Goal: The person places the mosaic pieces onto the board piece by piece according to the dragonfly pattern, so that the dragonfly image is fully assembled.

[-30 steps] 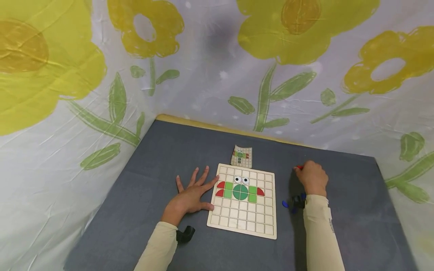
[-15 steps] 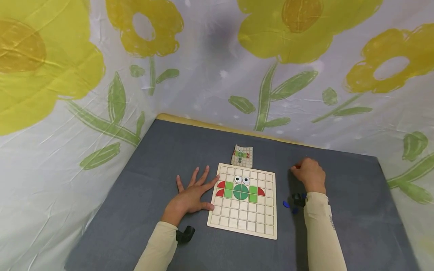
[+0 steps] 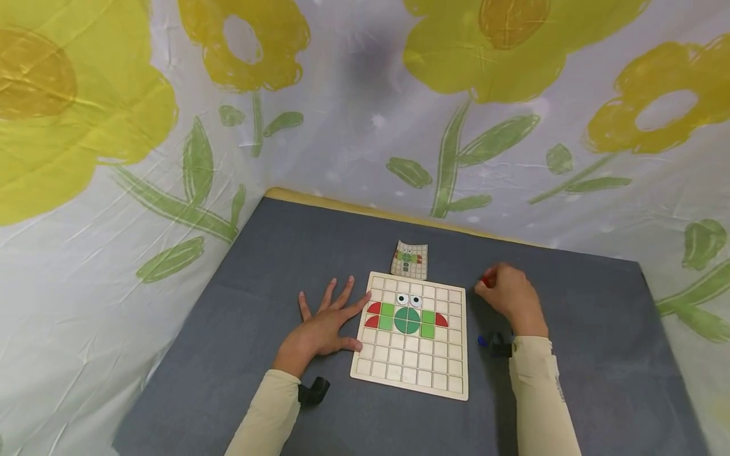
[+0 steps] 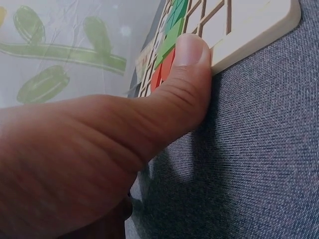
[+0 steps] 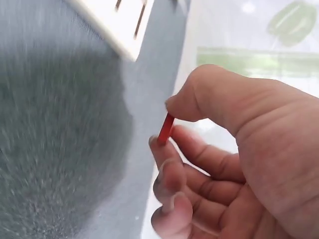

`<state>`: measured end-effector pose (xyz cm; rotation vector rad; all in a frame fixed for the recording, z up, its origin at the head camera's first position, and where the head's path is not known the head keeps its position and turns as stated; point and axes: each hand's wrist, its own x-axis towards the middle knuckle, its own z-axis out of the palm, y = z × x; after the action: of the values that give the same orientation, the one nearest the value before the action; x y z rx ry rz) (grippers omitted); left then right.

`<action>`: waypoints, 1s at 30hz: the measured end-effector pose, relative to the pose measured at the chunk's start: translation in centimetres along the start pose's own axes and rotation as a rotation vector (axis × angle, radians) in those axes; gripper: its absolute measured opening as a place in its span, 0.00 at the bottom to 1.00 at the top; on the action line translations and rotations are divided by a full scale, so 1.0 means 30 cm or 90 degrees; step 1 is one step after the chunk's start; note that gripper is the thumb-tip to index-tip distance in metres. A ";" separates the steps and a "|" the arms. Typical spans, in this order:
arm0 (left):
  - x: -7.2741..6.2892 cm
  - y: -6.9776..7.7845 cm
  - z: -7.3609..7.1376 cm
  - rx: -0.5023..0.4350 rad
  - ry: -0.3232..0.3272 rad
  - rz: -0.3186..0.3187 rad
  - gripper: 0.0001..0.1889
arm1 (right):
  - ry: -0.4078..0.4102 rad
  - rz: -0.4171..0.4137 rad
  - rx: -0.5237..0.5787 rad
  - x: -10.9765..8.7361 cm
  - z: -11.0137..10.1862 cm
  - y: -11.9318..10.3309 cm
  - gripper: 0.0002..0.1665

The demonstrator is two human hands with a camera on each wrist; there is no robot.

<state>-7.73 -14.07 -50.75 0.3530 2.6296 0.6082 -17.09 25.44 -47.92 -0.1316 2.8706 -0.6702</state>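
Note:
A wooden grid board [image 3: 402, 375] lies on the dark table. Tiles on it make a figure: a dark green circle [image 3: 407, 320], light green squares [image 3: 386, 315], red quarter rounds [image 3: 371, 322] and two eye tiles [image 3: 416, 301]. My left hand [image 3: 319, 332] spreads its fingers at the board's left edge; in the left wrist view its thumb [image 4: 189, 64] rests on the rim. To the right of the board, my right hand [image 3: 513, 296] pinches a small red tile [image 5: 166, 129] between thumb and fingertips, above the table. The tile shows edge-on, so its full shape is hidden.
Behind the board a small card [image 3: 409, 261] with a printed figure on a grid lies slightly curled. A blue piece [image 3: 482, 341] sits by the right wrist's black camera [image 3: 499, 345], partly hidden. Flowered cloth [image 3: 353, 126] hangs behind and beside the table.
My right hand has moved left toward the board with the red tile, turning so that its fingers show more. The left hand and the tiles on the board have stayed put.

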 end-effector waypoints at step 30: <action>0.004 0.007 -0.002 0.000 0.006 -0.008 0.56 | 0.081 -0.152 0.021 -0.274 0.137 -0.181 0.13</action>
<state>-7.82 -13.85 -50.65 0.3337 2.6390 0.6064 -7.98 19.89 -47.76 -0.4490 2.9915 -0.7953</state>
